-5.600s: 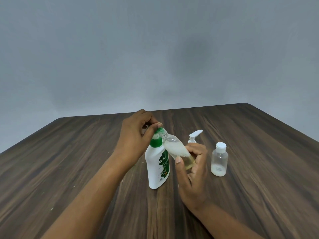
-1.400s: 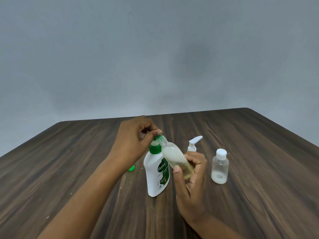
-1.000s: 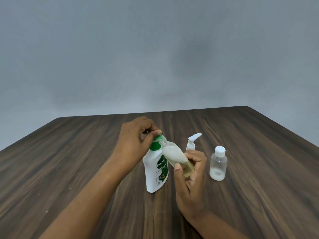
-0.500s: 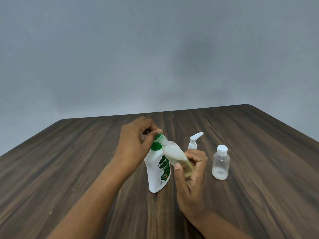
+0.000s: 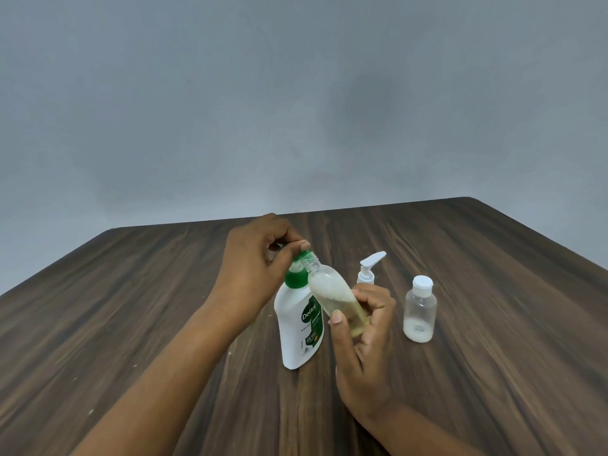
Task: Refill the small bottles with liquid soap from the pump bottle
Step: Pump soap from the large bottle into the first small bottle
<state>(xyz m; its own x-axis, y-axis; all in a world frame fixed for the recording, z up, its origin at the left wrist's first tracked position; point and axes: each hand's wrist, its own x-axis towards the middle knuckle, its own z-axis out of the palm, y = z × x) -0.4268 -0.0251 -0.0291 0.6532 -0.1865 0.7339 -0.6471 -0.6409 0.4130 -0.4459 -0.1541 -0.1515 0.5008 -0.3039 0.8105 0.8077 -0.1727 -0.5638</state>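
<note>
A white Dettol pump bottle (image 5: 297, 327) with a green collar stands upright mid-table. My left hand (image 5: 255, 268) grips its pump head, thumb on top. My right hand (image 5: 363, 337) holds a small clear bottle (image 5: 335, 299) tilted, its open neck against the pump spout; yellowish soap with foam fills much of it. A second small clear bottle (image 5: 420, 309) with a white flip cap stands to the right, a little white liquid at its bottom. A white pump-top bottle (image 5: 368, 268) shows behind my right hand, its body hidden.
The dark wood table (image 5: 493, 357) ends at a far edge below a plain grey wall (image 5: 296, 110). A few small white specks lie on the table at the left.
Both hands hold the same pose as before. The view has shifted slightly; the soap level in the tilted bottle looks about the same.
</note>
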